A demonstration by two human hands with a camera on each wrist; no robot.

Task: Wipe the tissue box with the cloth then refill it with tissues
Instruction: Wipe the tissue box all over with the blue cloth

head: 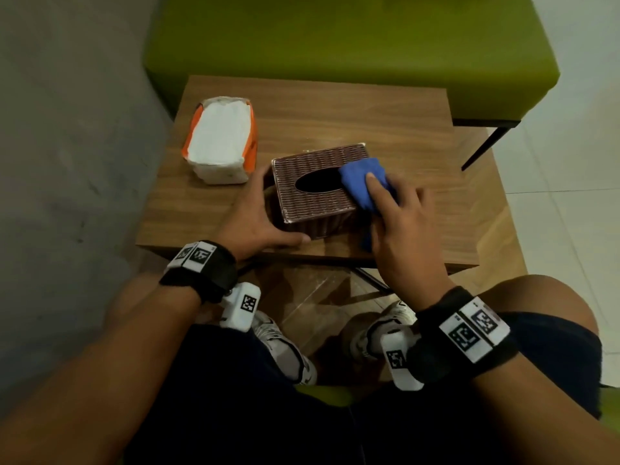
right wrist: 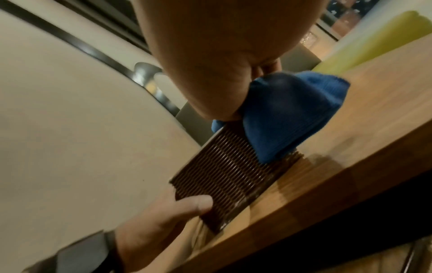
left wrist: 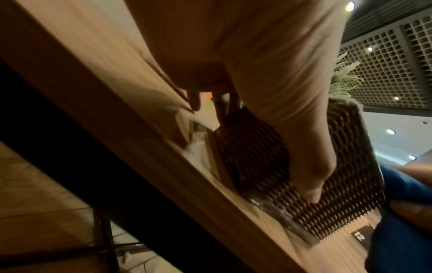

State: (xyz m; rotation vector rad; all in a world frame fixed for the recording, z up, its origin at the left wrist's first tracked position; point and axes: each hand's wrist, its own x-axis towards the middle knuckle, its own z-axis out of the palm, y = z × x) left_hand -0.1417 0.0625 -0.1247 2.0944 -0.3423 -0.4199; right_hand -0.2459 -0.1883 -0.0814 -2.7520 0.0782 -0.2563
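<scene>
Nearest, left hand (head: 258,216) braced the light, rigid woven tissue box (head: 312,193) by its left end while right hand (head: 399,223) pressed the soft cloth (head: 359,182) atop, on the counter (head: 208,209).

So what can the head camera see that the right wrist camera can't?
Only the head view shows the tissue pack, the oval opening in the box top, and both knees and shoes below. Only the right wrist view shows the box's near side up close, with the left thumb pressed on it. Both show the tissue box, the blue cloth under the right hand, the left hand steadying the box, the wooden table and the green seat.
</scene>
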